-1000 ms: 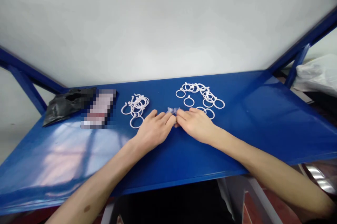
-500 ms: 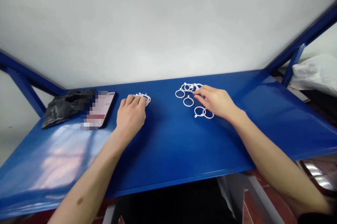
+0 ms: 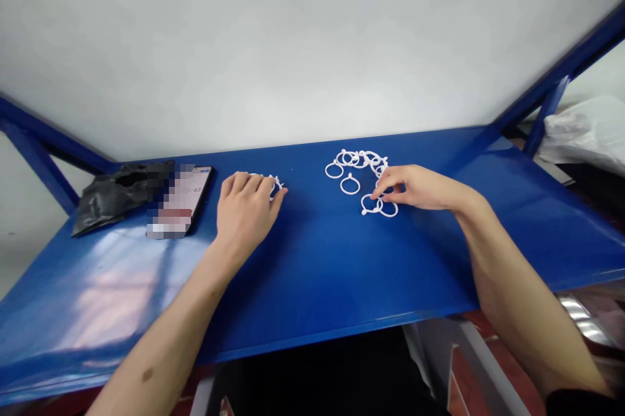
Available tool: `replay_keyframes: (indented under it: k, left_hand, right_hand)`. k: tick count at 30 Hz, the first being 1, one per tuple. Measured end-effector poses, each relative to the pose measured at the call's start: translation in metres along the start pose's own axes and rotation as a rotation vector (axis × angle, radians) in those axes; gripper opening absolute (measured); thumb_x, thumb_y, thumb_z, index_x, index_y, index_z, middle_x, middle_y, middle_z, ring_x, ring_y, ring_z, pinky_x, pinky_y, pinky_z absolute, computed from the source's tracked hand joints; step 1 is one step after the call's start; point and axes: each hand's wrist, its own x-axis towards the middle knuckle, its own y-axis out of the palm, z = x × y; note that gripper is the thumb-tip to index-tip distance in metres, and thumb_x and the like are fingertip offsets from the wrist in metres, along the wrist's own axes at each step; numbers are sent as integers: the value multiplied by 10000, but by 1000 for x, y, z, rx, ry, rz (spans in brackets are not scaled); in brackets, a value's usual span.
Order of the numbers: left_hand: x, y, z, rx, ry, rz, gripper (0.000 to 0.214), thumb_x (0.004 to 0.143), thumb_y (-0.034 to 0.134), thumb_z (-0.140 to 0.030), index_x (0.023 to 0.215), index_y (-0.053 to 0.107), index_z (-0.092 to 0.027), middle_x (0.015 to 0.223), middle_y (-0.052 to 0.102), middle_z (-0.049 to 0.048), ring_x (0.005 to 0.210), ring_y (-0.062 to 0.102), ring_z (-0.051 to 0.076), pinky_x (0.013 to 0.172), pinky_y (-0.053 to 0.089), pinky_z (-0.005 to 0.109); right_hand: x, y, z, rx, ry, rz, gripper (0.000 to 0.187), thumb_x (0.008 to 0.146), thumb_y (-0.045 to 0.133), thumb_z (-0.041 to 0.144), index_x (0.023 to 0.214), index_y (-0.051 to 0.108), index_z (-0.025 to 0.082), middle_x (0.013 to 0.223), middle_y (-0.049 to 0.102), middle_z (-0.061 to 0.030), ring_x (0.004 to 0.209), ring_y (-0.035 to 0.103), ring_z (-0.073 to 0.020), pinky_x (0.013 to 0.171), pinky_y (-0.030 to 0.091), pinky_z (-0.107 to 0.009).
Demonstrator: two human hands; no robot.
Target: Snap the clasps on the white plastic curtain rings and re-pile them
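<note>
My left hand (image 3: 244, 204) lies over a small bunch of white plastic rings (image 3: 277, 185) on the blue table. Its fingers are stretched across them and the thumb stands apart; most of the bunch is hidden beneath. My right hand (image 3: 413, 187) reaches down from the right, thumb and index finger slightly apart, with its fingertips at two overlapping white rings (image 3: 371, 211). Each ring has a small knob or eyelet. Beyond that hand, several more rings (image 3: 347, 158) lie in a loose cluster, with a single ring (image 3: 350, 193) in front of them.
A phone (image 3: 188, 198) and a black plastic bag (image 3: 117, 198) lie on the left of the blue table (image 3: 312, 286). A pale wall (image 3: 312, 45) rises behind. Blue frame bars (image 3: 551, 107) slope at both sides, and a white plastic bag (image 3: 586, 129) sits at the far right.
My right hand has come from the rear cluster toward the front pair of rings. My left hand's fingers have loosened over its bunch, with the thumb now showing out to the side.
</note>
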Motion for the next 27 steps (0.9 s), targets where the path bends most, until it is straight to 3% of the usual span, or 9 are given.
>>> replay_keyframes:
  k: [5, 11, 14, 20, 27]
  left_hand:
    - [1, 1, -4, 0, 86, -54, 238, 975, 564, -340, 962, 721, -162, 912, 760, 90, 925, 632, 282, 909, 441, 438]
    - [1, 1, -6, -45, 108, -67, 197, 968, 576, -300, 967, 718, -163, 896, 760, 88, 927, 630, 275, 902, 445, 434]
    - [0, 3, -6, -51, 104, -40, 201, 974, 563, -304, 953, 714, -174, 894, 758, 83, 915, 627, 275, 871, 445, 430]
    - [-2, 5, -8, -63, 115, -35, 196, 973, 567, -305, 950, 708, -171, 887, 750, 84, 918, 622, 270, 851, 442, 417]
    - [0, 4, -12, -100, 144, -47, 167, 967, 584, -285, 924, 700, -173, 862, 745, 66, 900, 621, 259, 843, 455, 412]
  right_hand:
    - [6, 5, -1, -48, 38, 62, 174, 851, 661, 321, 922, 804, 252, 945, 692, -44, 767, 616, -164, 701, 456, -309]
    - [-9, -6, 8, -74, -32, -92, 169, 876, 636, 304, 849, 792, 245, 968, 692, -41, 834, 640, -171, 766, 480, -313]
    - [-20, -10, 15, -167, -4, -80, 152, 863, 647, 252, 826, 794, 256, 983, 705, -29, 823, 649, -166, 733, 469, -304]
    - [-13, 10, 26, -299, 162, 62, 142, 806, 699, 159, 813, 791, 267, 943, 739, -2, 814, 666, -186, 631, 410, -284]
    - [-10, 26, 49, -275, 66, 66, 133, 839, 638, 138, 798, 737, 216, 914, 704, -15, 734, 643, -157, 581, 379, -275]
